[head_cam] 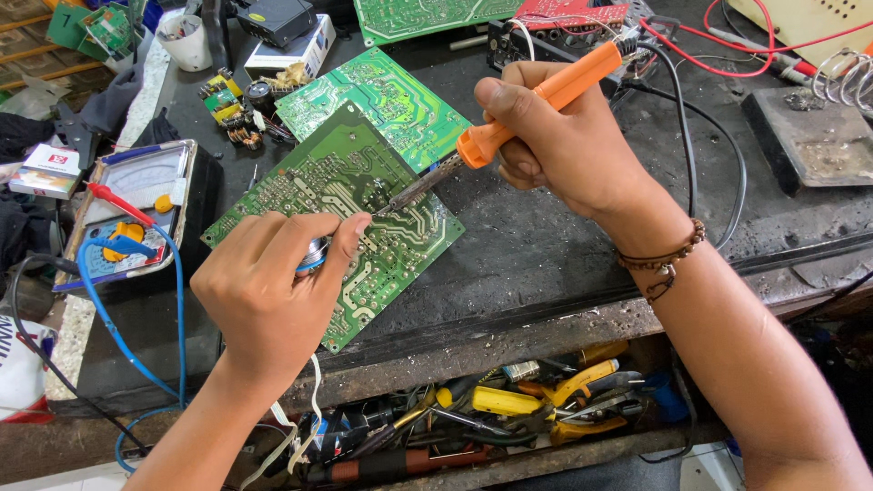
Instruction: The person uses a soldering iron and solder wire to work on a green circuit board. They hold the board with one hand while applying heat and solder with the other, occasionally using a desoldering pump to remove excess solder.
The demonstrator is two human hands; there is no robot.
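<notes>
Workbench [564, 245]: right hand [555, 145] solders circuit board [336, 209], apparently.

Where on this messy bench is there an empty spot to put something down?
The biggest bare patch is the dark worktop between the green circuit board being soldered, the right hand with its orange-handled soldering iron, and the bench's front edge. Crowded: the far left corner with boards, the left side around the grey multimeter, and the open tool drawer.
</notes>
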